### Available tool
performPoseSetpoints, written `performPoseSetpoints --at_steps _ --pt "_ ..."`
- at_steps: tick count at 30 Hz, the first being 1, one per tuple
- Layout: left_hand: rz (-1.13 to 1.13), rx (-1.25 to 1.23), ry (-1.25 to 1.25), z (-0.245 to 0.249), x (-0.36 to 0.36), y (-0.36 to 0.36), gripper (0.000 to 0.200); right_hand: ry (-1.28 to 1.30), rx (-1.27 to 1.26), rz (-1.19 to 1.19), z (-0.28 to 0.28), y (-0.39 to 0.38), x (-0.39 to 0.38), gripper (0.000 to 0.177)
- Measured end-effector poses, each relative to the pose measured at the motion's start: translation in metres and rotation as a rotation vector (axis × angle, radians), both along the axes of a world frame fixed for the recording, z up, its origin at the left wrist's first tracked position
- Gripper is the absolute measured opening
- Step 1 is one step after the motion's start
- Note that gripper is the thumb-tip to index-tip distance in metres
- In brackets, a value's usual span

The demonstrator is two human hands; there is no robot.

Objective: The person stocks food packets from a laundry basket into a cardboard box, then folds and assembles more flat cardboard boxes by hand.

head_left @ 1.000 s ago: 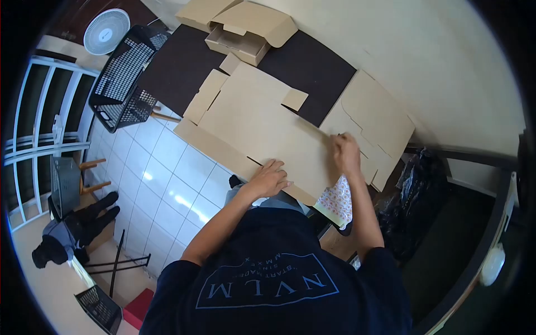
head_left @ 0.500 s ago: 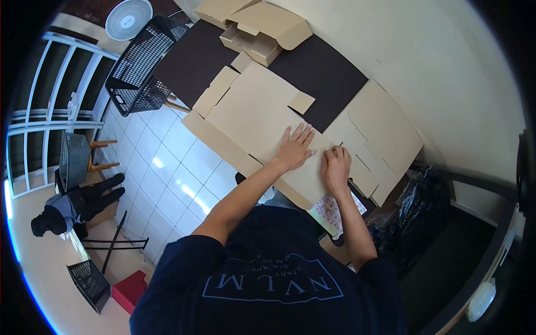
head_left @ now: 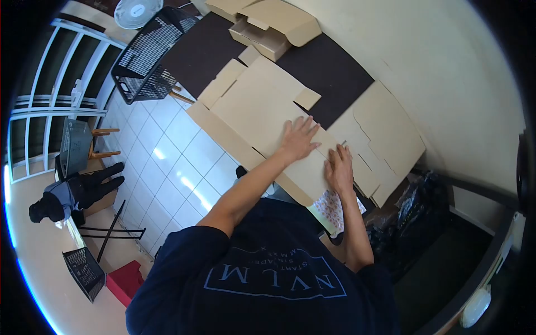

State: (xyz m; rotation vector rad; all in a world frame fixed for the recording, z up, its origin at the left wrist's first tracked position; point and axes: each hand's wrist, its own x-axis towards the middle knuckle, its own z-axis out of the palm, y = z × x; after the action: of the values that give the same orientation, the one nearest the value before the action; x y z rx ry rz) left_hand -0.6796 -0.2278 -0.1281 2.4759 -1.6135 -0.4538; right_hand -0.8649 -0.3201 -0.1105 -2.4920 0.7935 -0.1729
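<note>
A large unfolded sheet of brown cardboard [head_left: 257, 100], with cut flaps and slots, lies flat in front of me. My left hand [head_left: 300, 140] presses on it with the fingers spread, holding nothing. Just right of it, my right hand [head_left: 338, 167] rests on the cardboard near the fold toward the right panel [head_left: 385, 128]. Its fingers are stretched forward and lie fairly flat. Beside the fingertips is a small dark mark or slot [head_left: 343, 143], too small to name. A sheet with a pink floral print [head_left: 328, 213] shows beneath the right wrist.
An open cardboard box [head_left: 262, 39] stands at the dark table's [head_left: 201, 50] far end. A black mesh basket chair [head_left: 146, 56] and a fan [head_left: 137, 12] are at upper left. Black plastic [head_left: 413, 206] lies at right. A person [head_left: 72, 198] sits at far left.
My right hand's fingers have gone from curled together to stretched out on the cardboard. My left hand stays spread in place. The whole view has shifted slightly.
</note>
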Motion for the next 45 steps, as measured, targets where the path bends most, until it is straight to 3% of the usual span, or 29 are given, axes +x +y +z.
performPoseSetpoints --at_steps 3,5,6,7,9,11,13,14,17,18,22,29,31,32,34,37,41,45 --pt "0.000 -0.005 0.154 0.010 0.012 0.000 0.064 0.008 -0.016 0.021 0.018 -0.012 -0.001 0.038" --pt "0.034 -0.158 0.195 0.016 0.012 0.013 0.064 -0.070 0.171 -0.115 0.026 -0.025 -0.009 0.036" --pt "0.023 -0.255 0.208 0.023 0.008 0.022 0.063 -0.147 -0.006 -0.169 0.010 -0.032 -0.016 0.026" --pt "0.010 -0.350 0.221 0.032 0.003 0.030 0.062 -0.140 -0.006 -0.175 0.013 -0.036 -0.017 0.026" --pt "0.033 -0.364 0.230 0.054 -0.015 0.045 0.062 -0.122 0.281 -0.360 0.017 -0.047 -0.018 0.021" --pt "0.060 -0.375 0.246 0.055 -0.037 0.057 0.061 -0.132 0.196 -0.405 0.008 -0.054 -0.021 0.024" --pt "-0.117 -0.251 0.567 0.046 -0.048 0.062 0.063 -0.041 0.175 -0.543 0.006 -0.055 -0.024 0.024" --pt "-0.124 -0.249 0.575 0.041 -0.056 0.065 0.063 -0.035 0.174 -0.552 0.005 -0.052 -0.029 0.024" --pt "-0.194 -0.113 0.480 0.044 -0.072 0.066 0.064 -0.031 0.802 -0.772 0.000 -0.041 -0.042 0.022" --pt "-0.207 -0.070 0.439 0.043 -0.075 0.066 0.065 -0.131 0.888 -0.765 -0.009 -0.033 -0.049 0.025" --pt "-0.247 -0.003 0.396 0.036 -0.075 0.065 0.068 -0.076 0.788 -0.818 -0.010 -0.010 -0.042 0.036" --pt "-0.309 0.054 0.365 0.035 -0.073 0.069 0.069 0.123 0.608 -0.863 -0.015 -0.003 -0.035 0.035" --pt "-0.280 -0.002 0.398 0.030 -0.072 0.072 0.069 -0.397 1.037 -0.938 -0.025 0.007 -0.047 0.026" --pt "-0.282 -0.001 0.397 0.027 -0.070 0.072 0.069 -0.399 1.038 -0.939 -0.028 0.011 -0.053 0.026" --pt "-0.220 -0.065 0.490 0.025 -0.069 0.073 0.067 -0.531 1.276 -0.947 -0.026 0.022 -0.064 0.021" --pt "-0.213 -0.077 0.515 0.025 -0.067 0.073 0.064 -0.494 1.417 -0.899 -0.021 0.029 -0.066 0.017" --pt "-0.200 -0.094 0.500 0.023 -0.063 0.073 0.061 -0.411 1.358 -0.817 -0.034 0.030 -0.056 0.012" --pt "-0.227 -0.209 0.487 0.028 -0.055 0.072 0.056 -0.526 1.126 -0.809 -0.046 0.035 -0.050 0.017"
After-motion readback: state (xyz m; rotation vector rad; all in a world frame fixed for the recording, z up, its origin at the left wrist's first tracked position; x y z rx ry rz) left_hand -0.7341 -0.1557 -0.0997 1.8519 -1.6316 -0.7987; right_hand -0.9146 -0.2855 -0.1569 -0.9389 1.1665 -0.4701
